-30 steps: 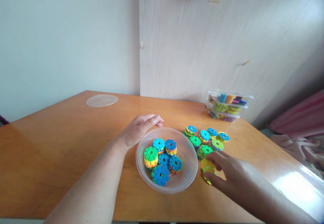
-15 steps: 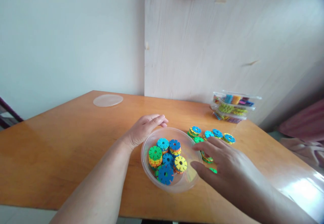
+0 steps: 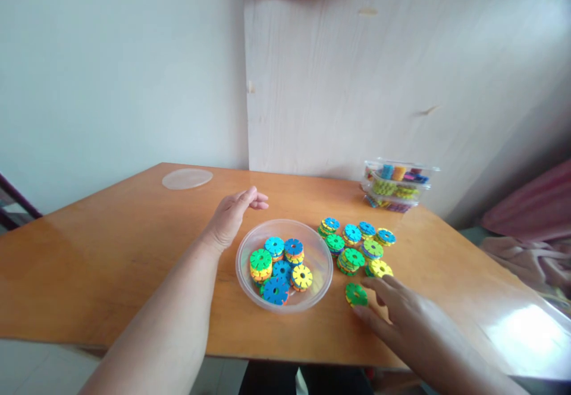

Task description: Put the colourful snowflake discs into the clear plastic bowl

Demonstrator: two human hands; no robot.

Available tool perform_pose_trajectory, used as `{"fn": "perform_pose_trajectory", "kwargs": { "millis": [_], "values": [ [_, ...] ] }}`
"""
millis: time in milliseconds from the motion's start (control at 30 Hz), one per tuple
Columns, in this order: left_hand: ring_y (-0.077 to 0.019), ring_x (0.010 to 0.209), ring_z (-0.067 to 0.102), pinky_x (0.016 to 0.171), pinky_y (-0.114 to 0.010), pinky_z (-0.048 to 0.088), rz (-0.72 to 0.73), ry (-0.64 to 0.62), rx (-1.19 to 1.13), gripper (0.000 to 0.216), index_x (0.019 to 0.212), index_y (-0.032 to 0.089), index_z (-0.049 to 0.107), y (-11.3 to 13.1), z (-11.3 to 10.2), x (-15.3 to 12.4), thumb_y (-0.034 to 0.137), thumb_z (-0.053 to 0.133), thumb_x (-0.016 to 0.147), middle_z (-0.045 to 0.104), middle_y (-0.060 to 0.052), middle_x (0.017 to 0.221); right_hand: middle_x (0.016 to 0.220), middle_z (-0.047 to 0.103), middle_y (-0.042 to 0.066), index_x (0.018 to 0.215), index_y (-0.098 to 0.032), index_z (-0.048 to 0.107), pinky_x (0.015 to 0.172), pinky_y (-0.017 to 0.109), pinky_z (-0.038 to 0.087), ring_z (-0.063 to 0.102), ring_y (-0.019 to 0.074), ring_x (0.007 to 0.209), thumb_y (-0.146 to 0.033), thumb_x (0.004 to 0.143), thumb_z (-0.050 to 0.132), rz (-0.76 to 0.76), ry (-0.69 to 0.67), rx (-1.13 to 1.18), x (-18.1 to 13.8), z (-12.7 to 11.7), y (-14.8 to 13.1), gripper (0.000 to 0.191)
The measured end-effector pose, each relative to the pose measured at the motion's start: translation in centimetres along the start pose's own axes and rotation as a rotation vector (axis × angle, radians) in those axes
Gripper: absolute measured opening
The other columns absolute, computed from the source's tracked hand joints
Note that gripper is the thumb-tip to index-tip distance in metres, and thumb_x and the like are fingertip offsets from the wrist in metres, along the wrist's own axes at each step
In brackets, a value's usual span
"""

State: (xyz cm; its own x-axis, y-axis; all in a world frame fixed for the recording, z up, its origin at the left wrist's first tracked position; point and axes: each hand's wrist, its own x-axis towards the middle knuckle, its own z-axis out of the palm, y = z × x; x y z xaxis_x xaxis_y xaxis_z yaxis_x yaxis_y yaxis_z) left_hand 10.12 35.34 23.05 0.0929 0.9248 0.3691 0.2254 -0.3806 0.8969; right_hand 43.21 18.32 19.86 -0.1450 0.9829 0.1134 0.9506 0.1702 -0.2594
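A clear plastic bowl (image 3: 319, 264) sits on the orange wooden table (image 3: 111, 252) and holds several notched toy discs, blue, green and yellow (image 3: 281, 267). My left hand (image 3: 232, 216) rests at the bowl's far left rim, fingers loosely curved and apart, holding nothing. My right hand (image 3: 401, 312) lies low on the table to the right of the bowl, fingers spread, its fingertips touching a single green disc (image 3: 355, 294). A yellow-topped stack (image 3: 379, 268) stands just beyond my fingers. Several more disc stacks (image 3: 352, 240) are grouped right of the bowl.
A round clear lid (image 3: 187, 178) lies at the table's far left. A clear box of coloured pieces (image 3: 399, 185) stands against the wooden panel at the back right. Pink fabric (image 3: 530, 210) lies past the table's right edge. The near table edge runs just below my right hand.
My right hand has drawn back out of the bowl to the table on its right, now touching a green disc. A yellow disc stays in the bowl. My left hand has opened slightly.
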Motion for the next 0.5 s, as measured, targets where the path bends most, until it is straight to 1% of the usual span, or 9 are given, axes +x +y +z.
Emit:
{"fn": "perform_pose_trajectory", "kwargs": {
  "millis": [133, 200, 267, 400, 500],
  "values": [
    [-0.0239, 0.089, 0.071, 0.093, -0.037, 0.049, -0.023, 0.249, -0.144, 0.056, 0.091, 0.014, 0.076, 0.5, 0.6, 0.3, 0.067, 0.058, 0.086, 0.078, -0.011, 0.085, 0.107, 0.075, 0.01, 0.12, -0.026, 0.07, 0.074, 0.038, 0.052, 0.073, 0.0273, 0.086, -0.044, 0.095, 0.055, 0.013, -0.008, 0.009, 0.7, 0.9, 0.4, 0.035],
    [-0.0238, 0.085, 0.071, 0.089, -0.036, 0.05, -0.044, 0.333, -0.251, 0.054, 0.084, 0.015, 0.075, 1.0, 0.7, 0.5, 0.067, 0.066, 0.08, 0.076, -0.01, 0.081, 0.106, 0.075, 0.01, 0.118, -0.027, 0.071, 0.074, 0.037, 0.052, 0.073, 0.0275, 0.086, -0.047, 0.095, 0.054, 0.01, 0.001, 0.021, 1.0, 1.3, 0.9, 0.035],
    [-0.0232, 0.082, 0.071, 0.085, -0.035, 0.05, -0.06, 0.395, -0.256, 0.053, 0.08, 0.015, 0.074, 1.2, 0.6, 0.3, 0.067, 0.068, 0.078, 0.075, -0.01, 0.077, 0.105, 0.076, 0.009, 0.114, -0.029, 0.073, 0.072, 0.037, 0.052, 0.073, 0.0281, 0.085, -0.051, 0.094, 0.053, -0.008, -0.008, 0.039, 1.4, 1.7, 1.6, 0.037],
    [-0.0215, 0.079, 0.07, 0.081, -0.034, 0.051, -0.1, 0.562, -0.276, 0.054, 0.081, 0.015, 0.072, 0.6, 0.8, -1.5, 0.068, 0.06, 0.084, 0.073, -0.01, 0.075, 0.105, 0.077, 0.008, 0.111, -0.032, 0.074, 0.066, 0.038, 0.055, 0.075, 0.0301, 0.084, -0.064, 0.089, 0.053, 0.006, -0.057, 0.061, 1.8, 2.4, 3.1, 0.044],
    [-0.0214, 0.08, 0.071, 0.079, -0.034, 0.051, -0.149, 0.685, -0.31, 0.052, 0.08, 0.015, 0.068, -0.7, 1.2, -3.3, 0.065, 0.054, 0.089, 0.073, -0.011, 0.08, 0.109, 0.077, 0.009, 0.114, -0.033, 0.074, 0.066, 0.041, 0.057, 0.075, 0.0321, 0.086, -0.068, 0.087, 0.052, 0.021, -0.045, 0.052, 2.0, 2.9, 3.9, 0.049]
  ]
}}
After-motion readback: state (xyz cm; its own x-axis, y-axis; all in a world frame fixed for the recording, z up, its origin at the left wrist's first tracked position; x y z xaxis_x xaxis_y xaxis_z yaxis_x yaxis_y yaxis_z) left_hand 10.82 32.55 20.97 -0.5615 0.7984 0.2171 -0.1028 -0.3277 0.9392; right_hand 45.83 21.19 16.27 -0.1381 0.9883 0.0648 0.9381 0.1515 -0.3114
